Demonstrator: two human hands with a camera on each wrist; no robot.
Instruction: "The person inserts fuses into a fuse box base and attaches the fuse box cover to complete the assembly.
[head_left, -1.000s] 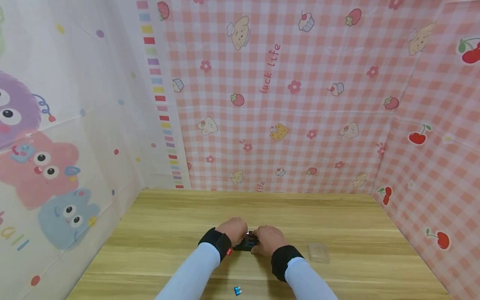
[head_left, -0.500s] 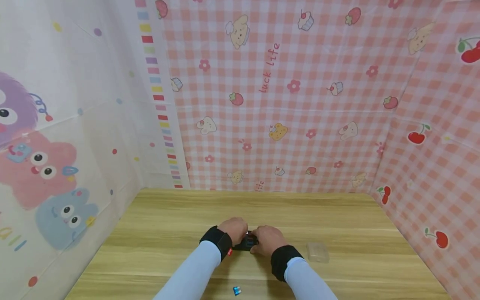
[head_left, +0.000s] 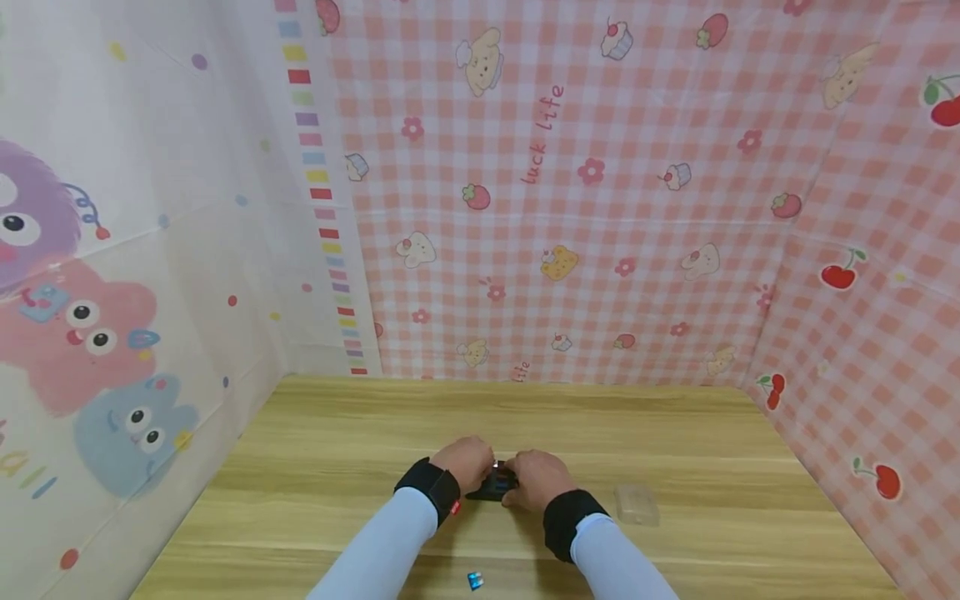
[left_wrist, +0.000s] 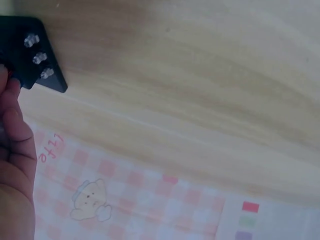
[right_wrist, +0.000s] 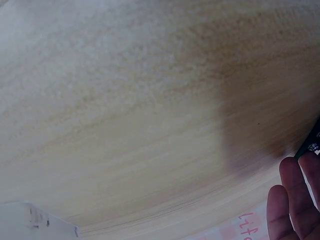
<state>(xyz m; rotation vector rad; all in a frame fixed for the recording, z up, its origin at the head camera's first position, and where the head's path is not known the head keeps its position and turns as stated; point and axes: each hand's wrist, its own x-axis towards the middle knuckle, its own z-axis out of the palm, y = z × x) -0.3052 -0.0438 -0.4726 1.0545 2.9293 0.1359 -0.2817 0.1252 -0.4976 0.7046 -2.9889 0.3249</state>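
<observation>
Both hands meet at a black block with metal screw terminals (head_left: 491,488), which lies on the wooden table in the head view. My left hand (head_left: 463,463) is at its left side, thumb and finger pinching together at the block. A bit of red shows between those fingertips in the left wrist view, where the block's black base (left_wrist: 55,60) carries three metal screws. On the block's right end, my right hand (head_left: 540,481) grips with thumb in front and fingers behind. Its fingers (right_wrist: 295,190) touch the block's edge in the right wrist view. The hands hide much of the block.
A clear plastic cover (head_left: 637,505) lies on the table right of the right hand. Small bright blue pieces (head_left: 476,581) lie near the front edge, between the forearms. Patterned cloths (head_left: 585,208) hang behind and at both sides of the wooden table (head_left: 360,417).
Both hands stay at the block with almost no movement. The head view shifts very slightly; the cover and blue pieces keep their places.
</observation>
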